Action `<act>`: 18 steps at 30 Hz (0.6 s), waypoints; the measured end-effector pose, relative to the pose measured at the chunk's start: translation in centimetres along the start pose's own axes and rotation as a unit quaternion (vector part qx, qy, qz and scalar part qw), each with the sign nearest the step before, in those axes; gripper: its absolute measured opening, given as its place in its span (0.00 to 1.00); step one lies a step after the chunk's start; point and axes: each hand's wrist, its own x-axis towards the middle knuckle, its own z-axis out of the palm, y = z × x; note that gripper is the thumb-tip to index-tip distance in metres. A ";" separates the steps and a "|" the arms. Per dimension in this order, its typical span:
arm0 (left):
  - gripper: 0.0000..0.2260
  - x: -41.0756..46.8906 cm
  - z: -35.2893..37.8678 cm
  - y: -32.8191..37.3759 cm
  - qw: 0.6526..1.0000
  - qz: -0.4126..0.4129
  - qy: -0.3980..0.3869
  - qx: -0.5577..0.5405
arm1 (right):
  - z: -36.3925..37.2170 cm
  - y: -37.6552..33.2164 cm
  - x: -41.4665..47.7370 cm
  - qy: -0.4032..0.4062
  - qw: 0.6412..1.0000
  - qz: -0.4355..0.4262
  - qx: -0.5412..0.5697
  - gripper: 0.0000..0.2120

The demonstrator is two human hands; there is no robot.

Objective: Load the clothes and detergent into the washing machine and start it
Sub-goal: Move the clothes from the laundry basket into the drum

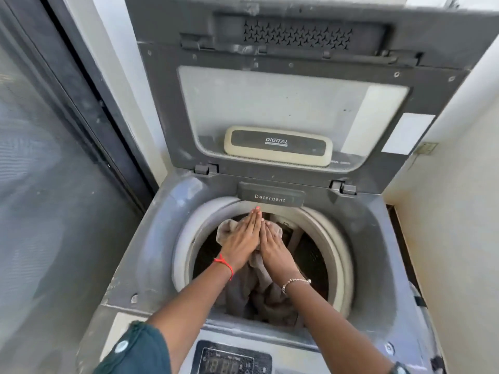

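Observation:
A grey top-loading washing machine [151,238] stands with its lid [270,98] raised upright. Both my hands reach over the round drum opening [332,247]. My left hand [241,238] and my right hand [272,247] lie flat, fingers straight and side by side, on a beige-grey cloth [259,295] that hangs down into the drum. Part of the cloth [225,229] bunches out from under my left hand. A drawer labelled "Detergent" [270,198] sits shut at the back rim, just beyond my fingertips. No detergent container is in view.
The control panel with a digital display [229,361] is at the machine's front edge, below my forearms. A dark-framed glass door [54,184] stands close on the left. A white wall [453,211] closes in on the right.

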 end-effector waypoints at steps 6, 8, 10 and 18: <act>0.45 0.2 5.1 -0.3 0.988 0.013 -0.150 0.039 | 4.7 2.2 0.7 -0.184 0.982 0.036 0.017 0.40; 0.47 -0.1 5.7 -0.1 0.986 0.012 -0.160 0.043 | 4.6 2.8 0.3 -0.183 0.981 0.049 0.042 0.44; 0.47 -0.3 5.5 0.1 0.987 0.015 -0.157 0.032 | 4.0 3.5 -0.2 -0.167 0.983 0.052 0.054 0.44; 0.43 1.3 -3.0 7.0 0.988 0.088 -0.004 -0.128 | -7.0 6.1 -5.3 0.057 0.983 0.033 0.170 0.37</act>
